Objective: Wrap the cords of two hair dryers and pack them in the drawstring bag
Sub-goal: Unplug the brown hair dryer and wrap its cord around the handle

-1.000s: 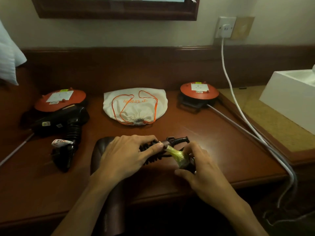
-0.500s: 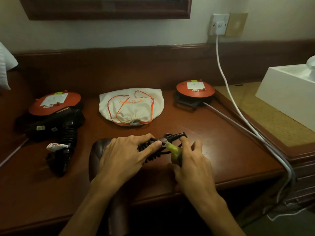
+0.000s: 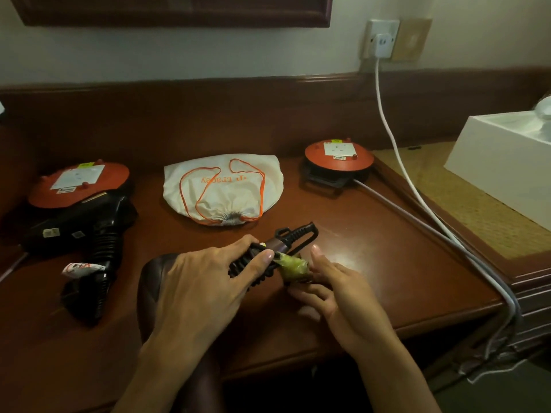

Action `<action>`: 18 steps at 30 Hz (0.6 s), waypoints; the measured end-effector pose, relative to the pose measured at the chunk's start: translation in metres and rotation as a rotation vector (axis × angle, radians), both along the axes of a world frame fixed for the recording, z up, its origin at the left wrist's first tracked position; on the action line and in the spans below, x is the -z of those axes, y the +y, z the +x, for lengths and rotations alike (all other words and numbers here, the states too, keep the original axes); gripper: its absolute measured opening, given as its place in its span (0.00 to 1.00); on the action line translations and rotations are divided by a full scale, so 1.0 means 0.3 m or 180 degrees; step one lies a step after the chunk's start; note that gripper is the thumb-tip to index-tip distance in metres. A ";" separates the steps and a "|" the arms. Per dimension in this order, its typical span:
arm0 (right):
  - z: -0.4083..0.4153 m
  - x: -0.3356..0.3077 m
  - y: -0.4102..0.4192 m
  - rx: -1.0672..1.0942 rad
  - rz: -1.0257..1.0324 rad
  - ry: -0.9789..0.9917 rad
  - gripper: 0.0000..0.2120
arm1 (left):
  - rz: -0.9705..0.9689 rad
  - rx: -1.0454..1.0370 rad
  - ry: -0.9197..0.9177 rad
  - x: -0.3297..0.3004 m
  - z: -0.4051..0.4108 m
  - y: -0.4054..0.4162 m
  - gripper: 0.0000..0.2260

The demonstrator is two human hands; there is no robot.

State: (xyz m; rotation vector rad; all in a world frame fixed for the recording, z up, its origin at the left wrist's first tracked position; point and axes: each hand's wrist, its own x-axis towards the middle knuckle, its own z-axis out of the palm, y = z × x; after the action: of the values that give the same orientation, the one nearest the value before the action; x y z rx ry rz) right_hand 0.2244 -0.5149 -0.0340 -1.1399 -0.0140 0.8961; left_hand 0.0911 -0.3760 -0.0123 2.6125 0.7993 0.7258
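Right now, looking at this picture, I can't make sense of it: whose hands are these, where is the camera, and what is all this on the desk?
No machine here: a person works with bare hands, filmed by a camera worn on the head, looking forward and down.

The left hand grips a black coiled cord bundled round a hair dryer's handle. The right hand touches a yellow-green tag on that cord, fingers mostly straight.

On the wooden desk lie a second black hair dryer at the left, its cord wrapped, and a white drawstring bag with orange strings, pulled shut. Two orange cable reels sit behind. A white cable runs from the wall socket.
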 end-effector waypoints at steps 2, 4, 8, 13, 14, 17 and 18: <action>-0.008 -0.001 0.021 0.0077 0.0101 0.0070 0.24 | -0.0062 0.0019 -0.0083 0.005 -0.010 0.008 0.27; -0.014 -0.003 0.039 0.0066 0.0150 0.0182 0.22 | -0.0067 0.0023 -0.0183 -0.001 -0.017 0.010 0.27; -0.014 -0.005 0.054 -0.0020 0.0523 0.0761 0.19 | -0.0073 0.0013 -0.0310 -0.014 -0.028 0.006 0.27; -0.012 -0.001 0.056 -0.0227 0.0558 0.0675 0.13 | -0.0040 0.0032 -0.0326 -0.018 -0.027 0.003 0.29; -0.002 0.000 0.055 -0.0255 0.0582 0.0507 0.13 | -0.0070 0.0059 -0.0351 -0.018 -0.027 0.005 0.29; 0.029 -0.017 0.045 -0.0404 0.0658 0.0037 0.12 | -0.0142 0.0080 -0.0393 -0.021 -0.035 0.009 0.28; 0.037 -0.026 0.039 -0.0448 0.0630 -0.0160 0.12 | -0.0157 0.0083 -0.0378 -0.022 -0.037 0.009 0.28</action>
State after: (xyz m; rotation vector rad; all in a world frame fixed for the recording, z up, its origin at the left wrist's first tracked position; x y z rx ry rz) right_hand 0.2355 -0.5032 -0.0262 -0.9849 -0.2219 0.9681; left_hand 0.0799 -0.3734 -0.0057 2.5051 0.7377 0.8345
